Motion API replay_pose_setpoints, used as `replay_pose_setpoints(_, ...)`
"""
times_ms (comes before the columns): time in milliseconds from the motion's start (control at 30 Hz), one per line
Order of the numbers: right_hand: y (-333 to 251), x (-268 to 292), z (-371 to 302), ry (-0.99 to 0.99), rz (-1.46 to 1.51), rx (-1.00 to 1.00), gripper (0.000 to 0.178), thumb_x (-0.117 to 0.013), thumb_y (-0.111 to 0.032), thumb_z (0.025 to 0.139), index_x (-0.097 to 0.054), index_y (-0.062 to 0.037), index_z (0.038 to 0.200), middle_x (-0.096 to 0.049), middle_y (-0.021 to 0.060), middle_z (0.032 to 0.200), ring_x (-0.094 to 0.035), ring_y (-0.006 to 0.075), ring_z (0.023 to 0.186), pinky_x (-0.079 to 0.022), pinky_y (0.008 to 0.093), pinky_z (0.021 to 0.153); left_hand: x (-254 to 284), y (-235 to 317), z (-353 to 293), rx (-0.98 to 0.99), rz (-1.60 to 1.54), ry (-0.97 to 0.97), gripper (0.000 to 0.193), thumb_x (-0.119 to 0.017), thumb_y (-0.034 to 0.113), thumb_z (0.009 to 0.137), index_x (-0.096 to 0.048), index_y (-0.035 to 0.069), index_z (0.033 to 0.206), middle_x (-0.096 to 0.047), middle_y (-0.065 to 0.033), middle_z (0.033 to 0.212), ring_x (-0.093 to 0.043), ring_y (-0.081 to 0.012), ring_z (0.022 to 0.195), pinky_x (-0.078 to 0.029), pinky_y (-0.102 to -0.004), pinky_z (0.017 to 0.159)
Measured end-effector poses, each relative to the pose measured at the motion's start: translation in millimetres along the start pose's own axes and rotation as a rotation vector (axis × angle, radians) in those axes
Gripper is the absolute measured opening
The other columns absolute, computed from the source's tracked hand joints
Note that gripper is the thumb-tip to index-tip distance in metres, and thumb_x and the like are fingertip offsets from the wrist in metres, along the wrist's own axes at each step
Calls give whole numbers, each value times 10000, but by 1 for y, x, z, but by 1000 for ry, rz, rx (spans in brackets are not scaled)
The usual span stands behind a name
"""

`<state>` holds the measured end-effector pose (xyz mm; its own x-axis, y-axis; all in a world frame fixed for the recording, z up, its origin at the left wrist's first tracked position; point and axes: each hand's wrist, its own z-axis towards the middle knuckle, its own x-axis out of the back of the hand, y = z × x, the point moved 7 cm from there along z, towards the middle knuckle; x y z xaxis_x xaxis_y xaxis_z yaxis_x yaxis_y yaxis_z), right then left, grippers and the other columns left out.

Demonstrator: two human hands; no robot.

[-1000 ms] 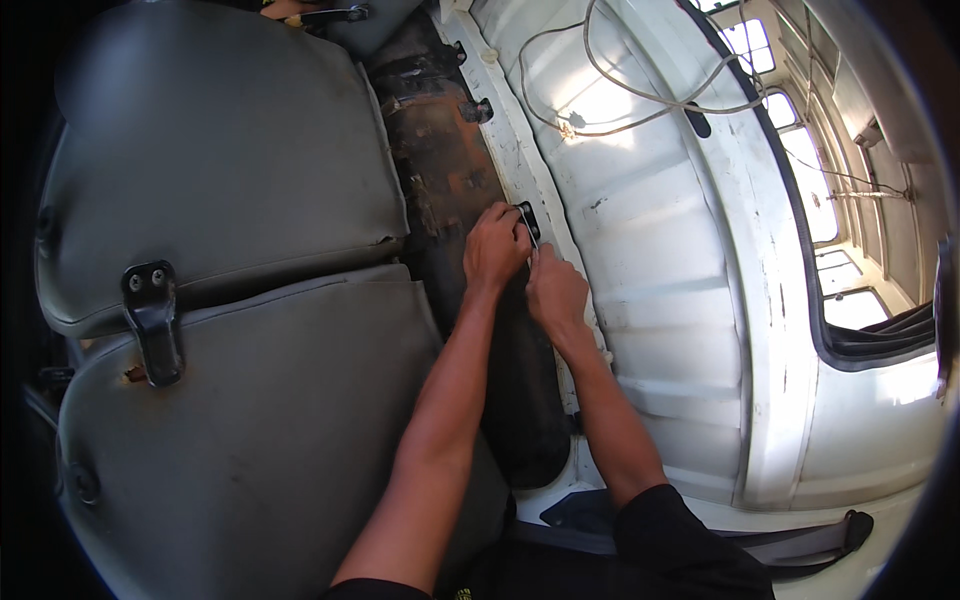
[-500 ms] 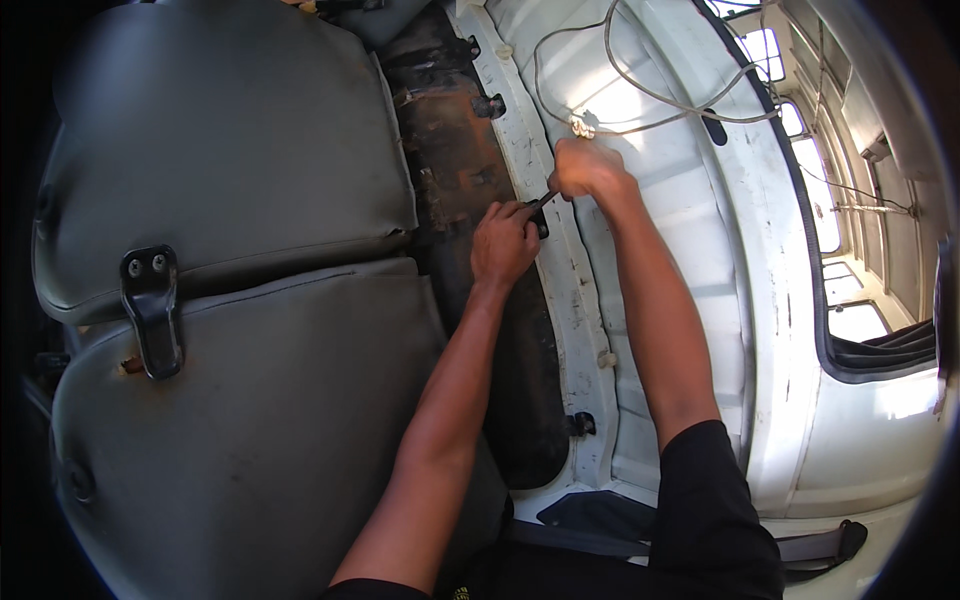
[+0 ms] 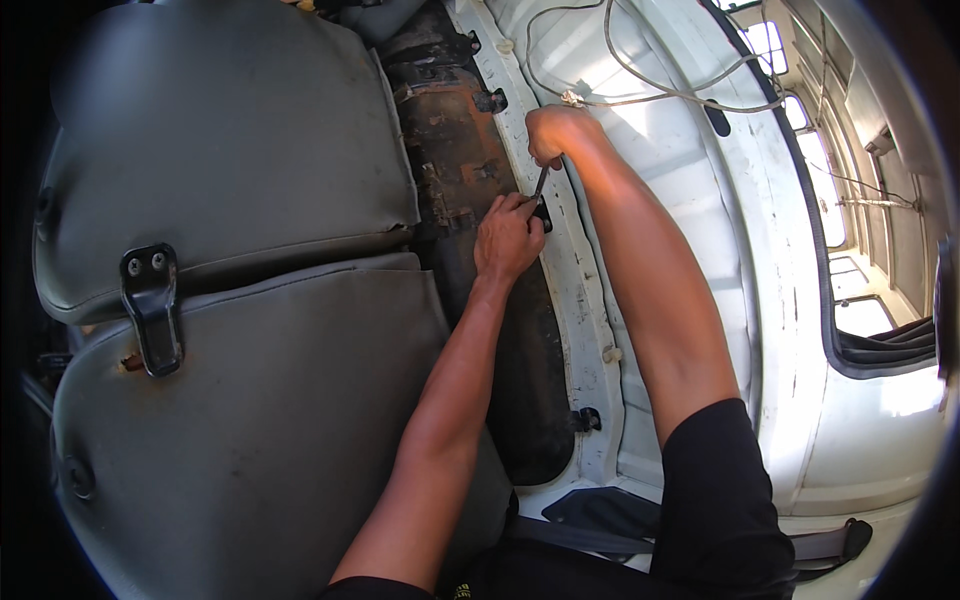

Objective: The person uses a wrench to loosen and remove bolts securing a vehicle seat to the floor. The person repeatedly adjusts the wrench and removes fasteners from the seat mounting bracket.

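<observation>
In the upper middle of the frame, your right hand point(image 3: 556, 132) closes around a slim metal tool point(image 3: 543, 180) slanting to the black bracket point(image 3: 545, 216) on the white rail point(image 3: 583, 310). Your left hand point(image 3: 508, 240) half-curls at its lower end, grip unclear. Work looks underway; what remains, I can't tell. No container shows.

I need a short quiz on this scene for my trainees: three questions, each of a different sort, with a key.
1. Open question: What does the person's right hand grip?
2. True or false: In the picture, the grey seats lie to the right of the left hand.
3. Fill the gap: A thin ____ loops in front of the white panel.

Key:
1. A slim grey tool.
2. False; they lie to its left.
3. Cable.
</observation>
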<state>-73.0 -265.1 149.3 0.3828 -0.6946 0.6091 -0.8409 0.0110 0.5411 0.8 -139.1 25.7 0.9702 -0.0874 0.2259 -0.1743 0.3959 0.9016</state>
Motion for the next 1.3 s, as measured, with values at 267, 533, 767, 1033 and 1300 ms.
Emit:
replay_pose_setpoints(267, -12, -1, 45, 92, 30, 111, 337, -907, -268, 906, -845, -9, 1113, -834, 178, 1224, -799, 366, 1142, -634, 514, 920, -3, 6, 2, 39, -28, -84, 330, -662, 157, 927, -851, 20, 1160, -751, -142, 1168, -742, -368, 1097, -594, -496, 1012)
replay_pose_setpoints(533, 11, -26, -41, 456, 187, 166, 307, -873, -236, 924, -829, -2, 1118, -819, 235, 1143, -792, 443, 1095, -646, 529, 940, 1, -1, 1, 68, -4, -87, 319, -651, 161, 952, -853, 36, 1165, -757, -116, 1201, -751, -366, 1101, -600, -489, 981)
replay_pose_setpoints(767, -14, -179, -113, 656, 439, -211, 231, -645, -256, 1088, -713, -52, 1002, -799, 234, 899, -805, 455, 852, -629, 582, 749, -1, 0, 1, 53, -41, -59, 299, -653, 160, 964, -846, 40, 1158, -760, -114, 1201, -752, -375, 1092, -602, -486, 977)
replay_pose_setpoints(1033, -22, -169, -139, 690, 550, -241, 229, -627, -256, 1092, -708, -50, 1035, -791, 244, 865, -791, 468, 781, -633, 598, 754, 5, -8, -1, 112, -112, 92, 256, -669, 123, 971, -830, 36, 1151, -761, -145, 1176, -753, -399, 1068, -608, -497, 949)
replay_pose_setpoints(1300, 38, -56, -71, 607, 436, 86, 161, -791, -183, 949, -825, -38, 1009, -809, 249, 1062, -789, 453, 1028, -635, 519, 915, -5, 5, -4, 22, -19, 8, 274, -678, 139, 969, -813, 2, 1165, -741, -155, 1176, -746, -386, 1079, -612, -502, 954)
